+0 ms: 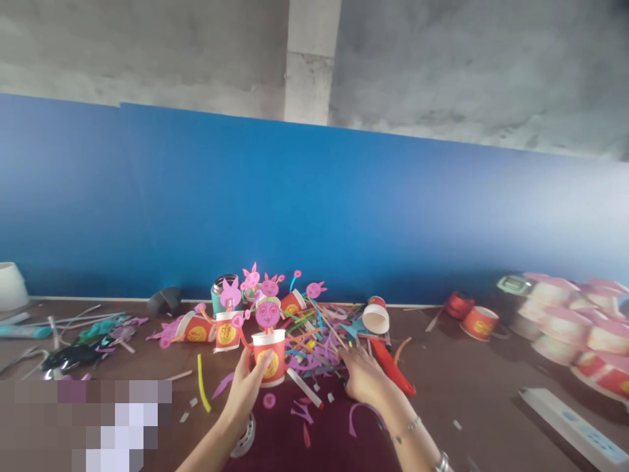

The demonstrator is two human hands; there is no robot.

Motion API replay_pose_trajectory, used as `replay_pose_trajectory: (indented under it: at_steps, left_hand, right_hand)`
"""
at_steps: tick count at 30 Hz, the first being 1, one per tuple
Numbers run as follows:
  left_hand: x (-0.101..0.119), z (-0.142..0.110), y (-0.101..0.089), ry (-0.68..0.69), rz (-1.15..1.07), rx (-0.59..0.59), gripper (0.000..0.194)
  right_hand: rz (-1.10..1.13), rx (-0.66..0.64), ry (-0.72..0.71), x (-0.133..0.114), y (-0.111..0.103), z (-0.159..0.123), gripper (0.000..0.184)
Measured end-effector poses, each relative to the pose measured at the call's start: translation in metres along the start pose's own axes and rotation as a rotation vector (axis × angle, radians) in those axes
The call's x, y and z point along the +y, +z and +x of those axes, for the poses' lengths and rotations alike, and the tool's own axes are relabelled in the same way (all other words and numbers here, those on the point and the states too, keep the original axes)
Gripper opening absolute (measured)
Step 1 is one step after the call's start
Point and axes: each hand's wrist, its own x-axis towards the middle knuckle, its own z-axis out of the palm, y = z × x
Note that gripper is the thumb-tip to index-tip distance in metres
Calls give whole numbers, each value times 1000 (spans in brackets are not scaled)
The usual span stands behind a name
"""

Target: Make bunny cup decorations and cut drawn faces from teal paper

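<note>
Head: left hand's fingers (pixel 261 368) clamp cup (pixel 276 351) bearing pink cutout (pixel 268 314); right hand's fingers (pixel 344 359) unclear

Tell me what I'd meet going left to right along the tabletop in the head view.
White container, yellow strip, left hand holding a red-and-white cup, white stick with a red tip, right hand, red-and-yellow cup, white power strip.

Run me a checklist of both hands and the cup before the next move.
1. Left hand gripping the red-and-white cup: ok.
2. Held cup upright: ok.
3. Pink face firmly attached to the cup: cannot tell; it shows above the rim.
4. Right hand, at the pile of coloured strips, holding a piece: cannot tell.
5. Space around the cup clear: not ok; a white stick with a red end lies beside it.
</note>
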Motion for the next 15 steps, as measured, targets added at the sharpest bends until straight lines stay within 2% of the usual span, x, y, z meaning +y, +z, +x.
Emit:
replay_pose_trajectory:
  at_steps: [2, 5, 8, 10, 12, 15]
  left_hand:
    - [-3, 3, -3, 29, 3, -12, 51]
    - [-5, 4, -5, 36, 25, -43, 52]
    - [-6, 4, -4, 58, 15, -11, 49]
    - [-6, 3, -4, 80, 13, 29, 48]
    - [-6, 2, -3, 101, 17, 60, 46]
    - [-4, 3, -3, 119, 21, 79, 45]
  right_hand:
    - [-44, 0, -23, -2, 4, -5, 58]
    - [-66, 48, -12, 1, 0, -8, 57]
    - [37, 88, 16, 11, -11, -10, 49]
    - [217, 48, 25, 18, -16, -11, 37]
    - [488, -56, 30, 22, -17, -14, 29]
    - [929, -230, 39, 16, -12, -19, 33]
